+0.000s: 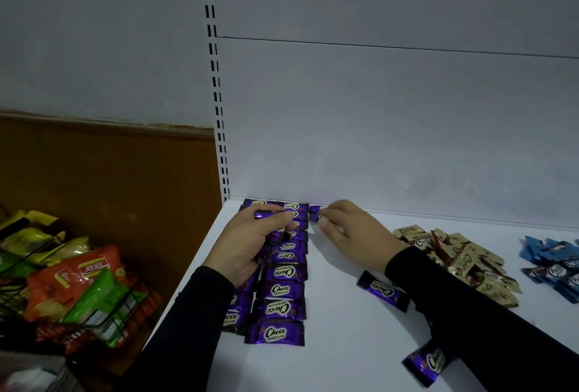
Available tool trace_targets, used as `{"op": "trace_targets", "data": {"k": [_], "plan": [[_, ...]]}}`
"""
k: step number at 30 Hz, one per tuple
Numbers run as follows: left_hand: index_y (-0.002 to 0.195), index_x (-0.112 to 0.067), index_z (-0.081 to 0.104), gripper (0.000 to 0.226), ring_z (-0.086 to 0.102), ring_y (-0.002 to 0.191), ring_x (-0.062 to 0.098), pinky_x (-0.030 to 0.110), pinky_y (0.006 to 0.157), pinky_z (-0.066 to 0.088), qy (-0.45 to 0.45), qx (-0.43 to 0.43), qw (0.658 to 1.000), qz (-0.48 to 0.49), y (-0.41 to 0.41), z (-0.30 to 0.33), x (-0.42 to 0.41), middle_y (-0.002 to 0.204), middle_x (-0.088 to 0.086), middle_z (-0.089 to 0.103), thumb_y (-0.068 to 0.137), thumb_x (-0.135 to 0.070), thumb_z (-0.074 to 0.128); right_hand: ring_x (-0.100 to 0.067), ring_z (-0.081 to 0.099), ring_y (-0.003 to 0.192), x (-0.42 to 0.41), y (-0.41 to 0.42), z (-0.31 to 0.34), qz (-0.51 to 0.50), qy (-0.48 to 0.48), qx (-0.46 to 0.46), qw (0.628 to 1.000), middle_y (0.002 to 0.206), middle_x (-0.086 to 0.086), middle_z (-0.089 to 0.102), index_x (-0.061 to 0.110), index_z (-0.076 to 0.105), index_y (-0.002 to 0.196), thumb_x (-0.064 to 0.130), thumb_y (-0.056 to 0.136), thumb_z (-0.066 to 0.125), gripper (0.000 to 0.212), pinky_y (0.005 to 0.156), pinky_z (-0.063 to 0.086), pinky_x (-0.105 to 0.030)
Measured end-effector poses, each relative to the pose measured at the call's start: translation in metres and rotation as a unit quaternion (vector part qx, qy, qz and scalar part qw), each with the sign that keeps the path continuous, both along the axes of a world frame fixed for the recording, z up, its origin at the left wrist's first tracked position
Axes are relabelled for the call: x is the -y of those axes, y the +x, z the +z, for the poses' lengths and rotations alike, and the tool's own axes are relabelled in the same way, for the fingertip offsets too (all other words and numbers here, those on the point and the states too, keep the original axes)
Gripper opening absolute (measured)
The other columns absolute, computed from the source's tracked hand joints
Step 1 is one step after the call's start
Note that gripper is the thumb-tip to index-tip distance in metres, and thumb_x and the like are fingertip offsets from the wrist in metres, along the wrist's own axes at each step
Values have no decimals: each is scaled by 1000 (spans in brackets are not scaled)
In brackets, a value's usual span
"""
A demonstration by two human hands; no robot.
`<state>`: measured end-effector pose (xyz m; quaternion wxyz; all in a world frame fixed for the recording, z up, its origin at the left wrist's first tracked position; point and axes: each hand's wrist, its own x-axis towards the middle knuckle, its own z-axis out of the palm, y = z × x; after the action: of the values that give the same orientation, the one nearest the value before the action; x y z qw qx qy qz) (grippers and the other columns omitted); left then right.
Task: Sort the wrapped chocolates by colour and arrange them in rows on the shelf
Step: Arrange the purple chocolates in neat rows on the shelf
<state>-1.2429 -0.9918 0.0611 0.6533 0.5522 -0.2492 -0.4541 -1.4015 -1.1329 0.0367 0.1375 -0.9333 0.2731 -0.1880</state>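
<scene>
Purple Choco chocolates [283, 289] lie in a row running from the back wall toward the front of the white shelf [338, 344]. A second purple row beside it is partly hidden under my left arm. My left hand [250, 241] grips a bunch of purple chocolates above these rows. My right hand [347, 230] pinches one purple chocolate [315, 212] against the shelf at the back wall, starting a new column. Two loose purple chocolates [383, 290] [430, 362] lie near my right arm. A gold pile [460, 258] and a blue pile [557, 266] sit to the right.
A black wire basket [40, 326] holding green, orange and yellow snack bags [78, 282] stands left of the shelf. A slotted white upright [219, 109] marks the shelf's left back corner. The white back panel [391, 125] rises behind.
</scene>
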Motion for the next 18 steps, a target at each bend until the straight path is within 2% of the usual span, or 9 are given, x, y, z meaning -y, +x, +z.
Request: {"op": "trace_targets", "data": {"k": [2,3,5,7,9,12,16,18], "plan": [[115,-5,63,42,71,74,21,35,73,55,-7,17,1000,-22,-3,-1,-1,86,13,75,79,-19,80,-6,56,95,-14,-1,11,-8,75,63,995,94,8,62,28,66,93,32,104,43,26,83,41,-25],[116,-4,62,51,70,74,23,37,77,54,-10,20,999,-33,-4,-1,-1,87,15,75,73,-23,82,-5,60,92,-21,0,16,-8,142,98,985,92,11,65,32,67,95,31,103,45,23,82,45,-24],[117,-5,62,61,70,72,25,39,80,53,-12,23,999,-48,-7,-2,-2,88,18,74,65,-29,84,-9,66,89,-32,2,24,14,292,157,943,96,9,70,31,66,109,26,103,47,21,84,50,-25],[116,-6,61,62,70,72,25,38,79,53,-11,33,998,-57,-9,-3,-2,87,18,74,64,-32,83,-8,66,87,-40,2,28,48,377,165,910,97,5,70,24,62,123,16,103,47,26,82,52,-25],[116,-7,61,62,71,76,25,37,80,53,-8,50,996,-68,-12,-3,-3,90,18,75,65,-34,82,-6,64,89,-46,1,31,82,385,144,908,95,5,69,25,60,125,11,102,47,29,82,51,-24],[114,-7,62,51,72,79,25,36,77,55,0,68,994,-85,-14,-3,-4,92,18,75,73,-31,79,-7,65,89,-50,-3,31,107,367,137,914,95,2,69,24,66,113,9,100,53,24,80,52,-22],[107,-4,64,22,70,72,23,28,64,54,1,39,995,-96,-14,-2,-5,89,22,73,87,-11,72,-12,68,82,-45,-6,28,49,409,225,883,90,-7,72,11,68,108,6,91,66,17,74,51,-22],[106,-5,66,19,71,77,23,31,69,54,10,47,995,-92,-11,-4,-3,97,24,74,88,-3,69,-9,66,75,-40,-9,29,9,425,264,866,85,-2,71,8,67,106,3,89,68,19,71,53,-20]]}}
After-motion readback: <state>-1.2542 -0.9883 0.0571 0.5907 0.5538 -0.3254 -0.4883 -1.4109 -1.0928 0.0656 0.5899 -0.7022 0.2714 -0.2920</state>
